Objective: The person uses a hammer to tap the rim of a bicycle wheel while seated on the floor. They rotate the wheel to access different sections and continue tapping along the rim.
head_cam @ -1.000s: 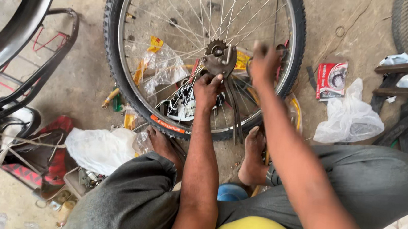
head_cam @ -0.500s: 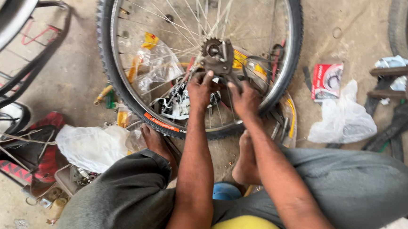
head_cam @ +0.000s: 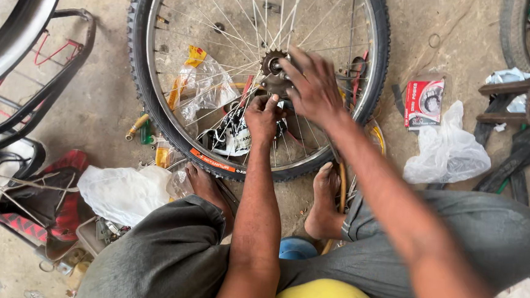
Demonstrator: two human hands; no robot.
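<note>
The left hand point(head_cam: 263, 115) is closed in a fist just below the hub point(head_cam: 275, 82), fingers curled around something at the axle; what it grips is hidden. The right hand point(head_cam: 313, 84) lies spread over the hub beside the sprocket point(head_cam: 271, 61), fingers loosely bent and touching the metal; whether it clasps anything cannot be told. The bicycle wheel point(head_cam: 157, 108) lies flat on the concrete floor, sprocket side up, which puts the hub within reach of both hands. Both bare feet point(head_cam: 326, 199) rest at the near tyre edge, apparently bracing it. A white plastic bag point(head_cam: 446, 151) and a red box point(head_cam: 424, 102) lie to the right.
</note>
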